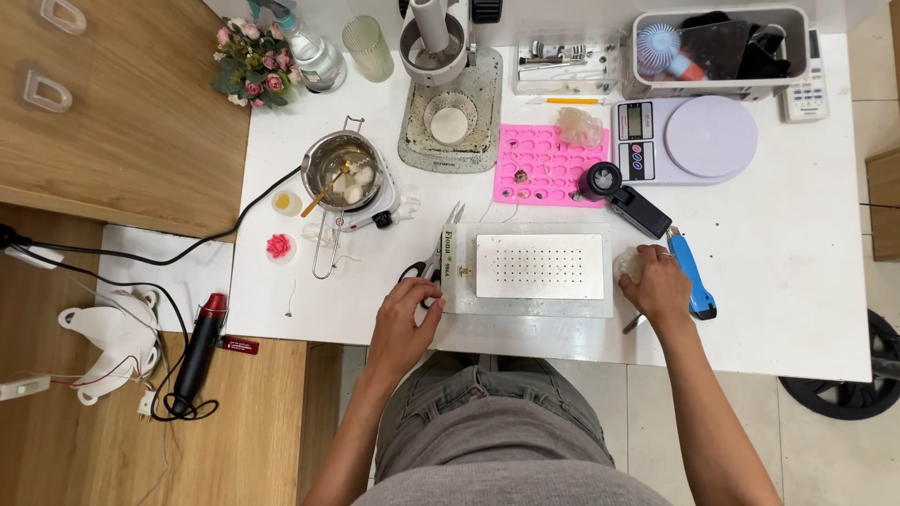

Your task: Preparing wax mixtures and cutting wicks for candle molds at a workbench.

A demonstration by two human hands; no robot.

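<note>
My left hand [405, 317] rests at the front left corner of a flat white plate with rows of small holes [539, 266], touching the black handles of a pair of scissors [433, 257] that lies beside it. My right hand [656, 284] is closed over a small whitish lump [626, 267] at the plate's right edge. A thin metal tool tip [634, 324] shows just below that hand. A blue-handled knife [692, 274] lies right of my right hand.
Behind the plate are a pink silicone mould [548, 165], a black loupe [623, 199], a digital scale [684, 139] and a grey press stand [450, 103]. A small melting pot [345, 178] with a spoon stands left. A grey bin [720, 47] sits at the back right. A heat gun [199, 351] lies on the floor.
</note>
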